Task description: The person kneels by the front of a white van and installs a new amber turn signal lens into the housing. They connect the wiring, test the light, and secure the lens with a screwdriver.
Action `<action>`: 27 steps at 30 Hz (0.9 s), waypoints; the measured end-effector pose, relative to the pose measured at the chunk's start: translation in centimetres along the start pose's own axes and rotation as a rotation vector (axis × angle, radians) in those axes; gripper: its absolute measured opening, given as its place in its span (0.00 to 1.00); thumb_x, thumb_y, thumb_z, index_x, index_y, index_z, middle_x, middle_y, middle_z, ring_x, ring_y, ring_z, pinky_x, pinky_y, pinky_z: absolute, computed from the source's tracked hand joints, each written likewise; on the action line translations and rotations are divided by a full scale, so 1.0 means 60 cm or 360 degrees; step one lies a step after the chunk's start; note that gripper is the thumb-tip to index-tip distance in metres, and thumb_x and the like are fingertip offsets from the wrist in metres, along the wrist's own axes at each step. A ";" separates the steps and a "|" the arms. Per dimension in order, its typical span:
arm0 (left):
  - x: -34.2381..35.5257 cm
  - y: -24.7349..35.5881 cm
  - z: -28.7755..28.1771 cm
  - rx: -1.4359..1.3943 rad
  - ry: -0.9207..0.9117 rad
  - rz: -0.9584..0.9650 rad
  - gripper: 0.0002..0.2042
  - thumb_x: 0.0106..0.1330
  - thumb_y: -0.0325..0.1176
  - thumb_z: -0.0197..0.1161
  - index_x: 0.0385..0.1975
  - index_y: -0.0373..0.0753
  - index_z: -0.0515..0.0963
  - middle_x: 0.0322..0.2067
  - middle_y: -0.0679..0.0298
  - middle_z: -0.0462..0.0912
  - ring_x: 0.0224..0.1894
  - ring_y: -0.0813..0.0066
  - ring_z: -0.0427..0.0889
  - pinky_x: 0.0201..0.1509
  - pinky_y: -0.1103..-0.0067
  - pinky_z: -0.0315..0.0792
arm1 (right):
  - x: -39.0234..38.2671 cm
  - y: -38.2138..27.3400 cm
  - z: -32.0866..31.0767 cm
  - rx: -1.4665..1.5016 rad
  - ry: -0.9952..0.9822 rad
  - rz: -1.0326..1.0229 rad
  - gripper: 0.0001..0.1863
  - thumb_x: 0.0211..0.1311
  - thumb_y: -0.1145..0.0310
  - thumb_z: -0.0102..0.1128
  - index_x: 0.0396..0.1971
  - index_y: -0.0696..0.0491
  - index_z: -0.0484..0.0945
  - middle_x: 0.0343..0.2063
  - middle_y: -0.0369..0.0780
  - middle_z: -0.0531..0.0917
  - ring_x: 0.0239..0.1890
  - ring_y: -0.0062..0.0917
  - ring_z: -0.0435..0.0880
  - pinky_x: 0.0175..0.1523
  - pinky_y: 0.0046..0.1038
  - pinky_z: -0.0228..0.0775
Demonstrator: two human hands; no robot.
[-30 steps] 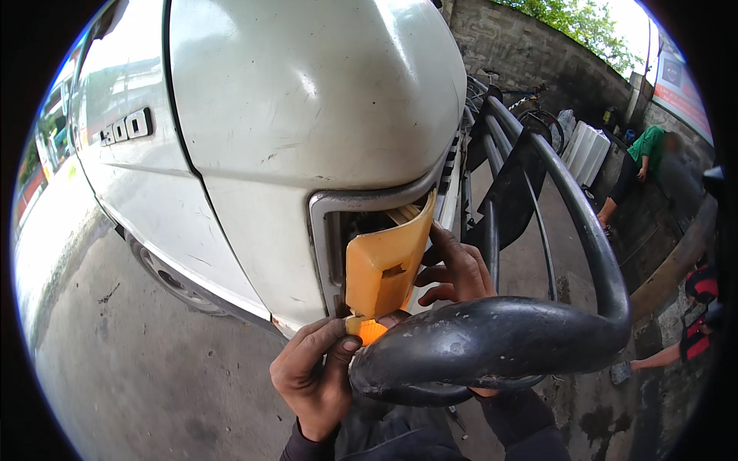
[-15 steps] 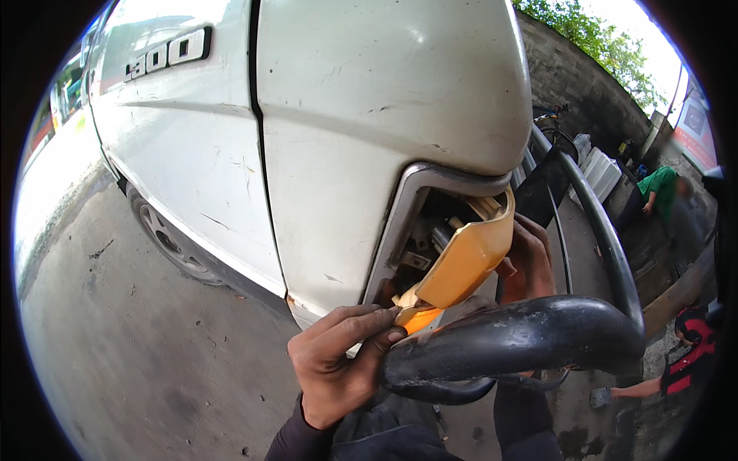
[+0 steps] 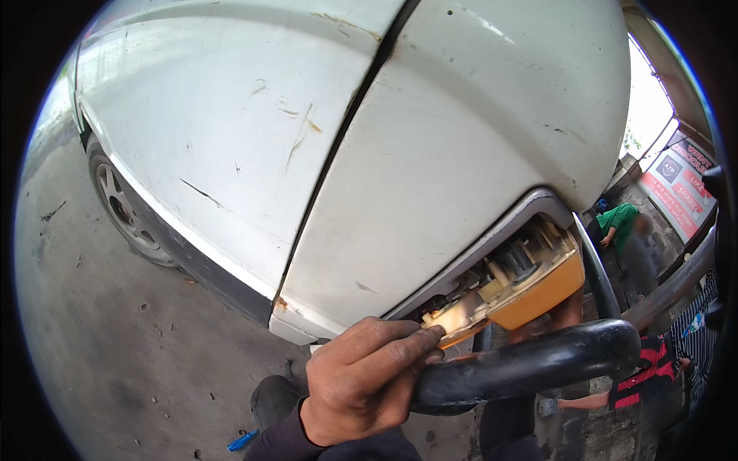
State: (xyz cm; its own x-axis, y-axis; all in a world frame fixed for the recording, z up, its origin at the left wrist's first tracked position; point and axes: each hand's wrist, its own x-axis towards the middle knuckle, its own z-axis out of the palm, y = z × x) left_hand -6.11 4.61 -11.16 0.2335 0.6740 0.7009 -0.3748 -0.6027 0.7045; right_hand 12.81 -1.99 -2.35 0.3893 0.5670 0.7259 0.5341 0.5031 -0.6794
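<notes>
My left hand (image 3: 369, 376) pinches the pale lower end of an amber corner lamp (image 3: 538, 292), which is tilted out of its metal-rimmed recess (image 3: 523, 211) in the white van's corner (image 3: 430, 169), showing its backing. My right hand (image 3: 561, 311) is behind the lamp and the black tubular bar (image 3: 523, 361), with only some skin showing; its fingers are hidden. The bar curves just below the lamp, close to my left hand.
A wheel (image 3: 123, 207) stands at left on stained concrete (image 3: 138, 346), near a small blue object (image 3: 242, 439). At right are a person in green (image 3: 619, 223), someone in red and black (image 3: 646, 369), striped clothing (image 3: 692, 323) and a sign (image 3: 676, 177).
My view has swung closer along the van's side. The amber lamp has tipped further outward, exposing more of its backing. My right hand has become mostly hidden behind it.
</notes>
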 end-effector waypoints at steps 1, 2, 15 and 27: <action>0.000 0.000 -0.002 -0.0024 -0.0003 -0.0011 0.15 0.52 0.19 0.77 0.41 0.35 0.90 0.32 0.56 0.89 0.31 0.69 0.89 0.33 0.78 0.80 | -0.006 0.001 0.003 -0.0002 0.0003 -0.0021 0.55 0.54 0.47 0.77 0.76 0.54 0.57 0.67 0.46 0.70 0.65 0.36 0.78 0.69 0.46 0.73; 0.001 0.001 -0.004 -0.0018 -0.0002 0.0011 0.15 0.52 0.19 0.77 0.41 0.35 0.90 0.32 0.56 0.89 0.31 0.69 0.88 0.33 0.77 0.80 | -0.008 0.000 0.004 -0.0013 0.0005 -0.0036 0.55 0.54 0.47 0.78 0.76 0.54 0.57 0.67 0.46 0.70 0.65 0.36 0.78 0.69 0.46 0.73; 0.003 0.000 -0.003 0.0085 0.0019 -0.0122 0.14 0.53 0.17 0.73 0.42 0.34 0.89 0.34 0.55 0.88 0.33 0.67 0.88 0.36 0.76 0.81 | -0.013 -0.003 0.020 -0.0088 0.0039 -0.0095 0.64 0.46 0.51 0.87 0.77 0.55 0.53 0.66 0.48 0.70 0.65 0.37 0.78 0.68 0.47 0.76; -0.010 0.012 0.031 0.0438 0.0345 -0.0125 0.13 0.54 0.14 0.74 0.40 0.30 0.86 0.33 0.53 0.89 0.36 0.67 0.91 0.42 0.77 0.83 | -0.009 0.001 0.030 -0.0276 -0.0042 -0.0275 0.64 0.46 0.45 0.85 0.75 0.62 0.58 0.59 0.46 0.73 0.57 0.33 0.82 0.61 0.38 0.77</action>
State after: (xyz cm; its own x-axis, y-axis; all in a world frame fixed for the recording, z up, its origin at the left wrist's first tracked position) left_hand -4.86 2.97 -10.88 0.0455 0.7801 0.6239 -0.1009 -0.6178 0.7798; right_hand 11.28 -1.09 -2.94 0.2627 0.5002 0.8251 0.7125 0.4761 -0.5154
